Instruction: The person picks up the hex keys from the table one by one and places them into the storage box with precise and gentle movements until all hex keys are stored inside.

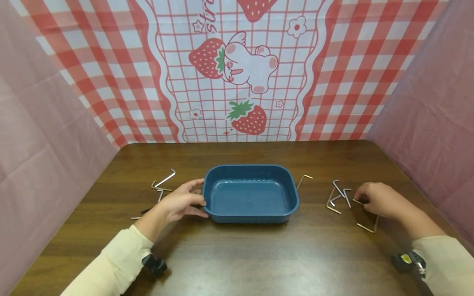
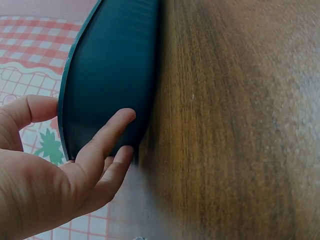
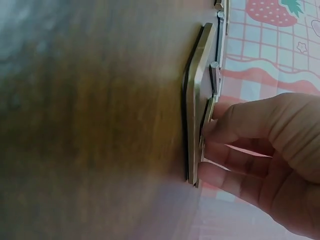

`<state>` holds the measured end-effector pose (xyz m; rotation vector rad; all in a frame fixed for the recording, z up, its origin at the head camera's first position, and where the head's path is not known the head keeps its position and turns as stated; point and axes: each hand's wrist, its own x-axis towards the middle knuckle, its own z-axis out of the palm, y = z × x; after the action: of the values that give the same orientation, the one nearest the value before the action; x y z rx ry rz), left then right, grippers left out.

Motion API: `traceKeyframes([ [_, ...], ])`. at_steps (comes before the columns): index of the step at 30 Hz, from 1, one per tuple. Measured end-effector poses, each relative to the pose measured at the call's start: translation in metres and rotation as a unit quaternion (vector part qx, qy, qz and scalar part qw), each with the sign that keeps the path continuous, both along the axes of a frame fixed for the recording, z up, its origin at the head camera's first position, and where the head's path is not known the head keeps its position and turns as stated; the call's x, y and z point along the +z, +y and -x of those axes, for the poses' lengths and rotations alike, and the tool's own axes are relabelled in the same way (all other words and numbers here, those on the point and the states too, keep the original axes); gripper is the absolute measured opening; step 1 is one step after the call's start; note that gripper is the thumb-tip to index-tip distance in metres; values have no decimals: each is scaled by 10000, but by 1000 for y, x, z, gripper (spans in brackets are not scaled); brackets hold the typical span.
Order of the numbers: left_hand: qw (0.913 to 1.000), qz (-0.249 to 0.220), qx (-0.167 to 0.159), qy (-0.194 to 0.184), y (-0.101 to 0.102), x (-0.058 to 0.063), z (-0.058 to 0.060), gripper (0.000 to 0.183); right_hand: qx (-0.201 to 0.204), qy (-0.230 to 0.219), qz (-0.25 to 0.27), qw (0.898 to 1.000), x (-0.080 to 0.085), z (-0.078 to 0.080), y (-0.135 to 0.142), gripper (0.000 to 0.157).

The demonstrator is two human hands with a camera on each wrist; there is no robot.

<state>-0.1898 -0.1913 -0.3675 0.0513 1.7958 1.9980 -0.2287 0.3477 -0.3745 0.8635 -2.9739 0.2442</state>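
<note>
A blue rectangular plastic bin (image 1: 251,219) stands on the table. My left hand (image 1: 184,201) rests against its left end with fingers spread. In the left wrist view, these fingers (image 2: 102,142) touch the bin's outer wall and one meets the rim. On the right side, my right hand (image 1: 383,200) is low over the table and pinches a brass-coloured hex key (image 1: 357,202); its far part is hidden by the fingers. Another brass hex key (image 3: 192,110) lies just beside that hand. Left of it are several silver and brass hex keys (image 1: 338,189).
More hex keys (image 1: 165,179) lie left of the bin, partly behind my left arm. One brass hex key (image 1: 305,177) lies close to the bin's right side. A strawberry-patterned cloth (image 1: 237,102) hangs behind the wooden table (image 1: 237,259), with pink cloth at both sides.
</note>
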Motion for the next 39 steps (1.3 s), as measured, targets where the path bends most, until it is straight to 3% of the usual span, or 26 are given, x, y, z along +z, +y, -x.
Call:
traceKeyframes([
  [6, 10000, 10, 6, -12, 0, -1, 0, 87, 68, 16, 32, 10000, 0, 3, -4, 22],
  [14, 10000, 24, 12, -6, -1, -1, 0, 87, 335, 398, -129, 9986, -4, 6, -6, 24],
  [24, 10000, 39, 22, 3, 0, 0, 0, 86, -24, 120, 308, 9995, 7, 2, -3, 23],
  [31, 10000, 61, 34, -8, 1, 0, 0, 87, -294, 691, 884, 9932, 24, 0, 11, 21],
  [39, 10000, 92, 36, -12, 1, 0, 1, 86, -624, 1196, 1197, 9836, 40, -3, 12, 23],
])
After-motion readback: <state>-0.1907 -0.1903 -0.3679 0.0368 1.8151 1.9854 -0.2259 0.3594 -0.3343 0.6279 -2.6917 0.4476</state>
